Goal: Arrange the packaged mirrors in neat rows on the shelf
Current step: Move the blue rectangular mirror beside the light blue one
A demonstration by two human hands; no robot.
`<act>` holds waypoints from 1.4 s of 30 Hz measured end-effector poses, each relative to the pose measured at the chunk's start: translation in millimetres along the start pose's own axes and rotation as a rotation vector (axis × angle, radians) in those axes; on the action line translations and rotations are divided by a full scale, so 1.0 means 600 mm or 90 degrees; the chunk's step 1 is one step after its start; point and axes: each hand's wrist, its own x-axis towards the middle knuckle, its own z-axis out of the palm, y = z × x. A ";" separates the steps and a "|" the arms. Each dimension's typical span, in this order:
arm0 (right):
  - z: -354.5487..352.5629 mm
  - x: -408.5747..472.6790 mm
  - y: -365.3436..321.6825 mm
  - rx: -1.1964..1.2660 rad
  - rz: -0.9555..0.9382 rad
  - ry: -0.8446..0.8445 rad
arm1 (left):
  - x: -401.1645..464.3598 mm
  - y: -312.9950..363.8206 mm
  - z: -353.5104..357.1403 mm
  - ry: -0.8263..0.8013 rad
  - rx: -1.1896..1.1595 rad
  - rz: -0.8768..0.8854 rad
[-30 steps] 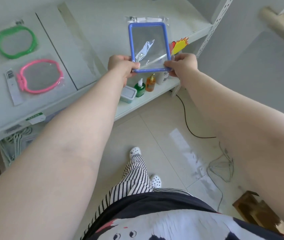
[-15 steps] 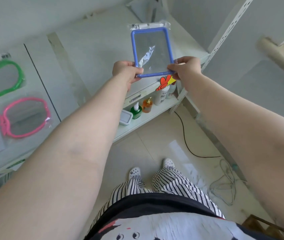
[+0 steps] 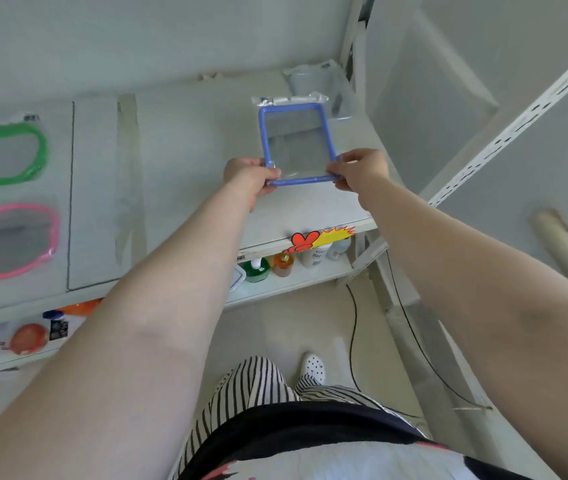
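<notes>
A blue rectangular packaged mirror [image 3: 296,143] is held over the right part of the white shelf [image 3: 185,161]. My left hand [image 3: 249,176] grips its near left corner and my right hand [image 3: 362,168] grips its near right corner. On the shelf's left side lie a green round-framed packaged mirror [image 3: 5,154] at the back and a pink one [image 3: 10,240] in front of it, both flat in clear bags. Another clear package [image 3: 313,77] sits at the shelf's back right corner, behind the blue mirror.
A lower shelf [image 3: 293,278] holds a green bottle [image 3: 256,270], an orange bottle [image 3: 282,265] and white bottles. A red and yellow sticker [image 3: 320,237] hangs on the shelf's front edge. White perforated uprights [image 3: 504,133] rise at the right. Cables trail on the floor.
Both hands have carried the blue mirror forward and lower, from in front of the shelf edge to over the shelf's right part. The view has tilted up toward the back wall.
</notes>
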 end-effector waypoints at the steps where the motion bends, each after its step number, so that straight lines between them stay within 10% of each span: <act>1: 0.002 0.012 -0.006 -0.007 -0.006 -0.017 | 0.004 0.002 0.002 0.023 -0.010 0.005; 9: 0.053 0.099 -0.056 0.000 -0.023 -0.121 | 0.068 0.035 -0.007 0.151 -0.006 0.048; 26: 0.142 0.309 -0.044 0.059 -0.091 -0.143 | 0.284 0.025 0.003 0.089 -0.036 0.143; 42: 0.156 0.364 -0.008 -0.215 -0.212 0.030 | 0.343 -0.002 0.031 0.240 0.199 0.213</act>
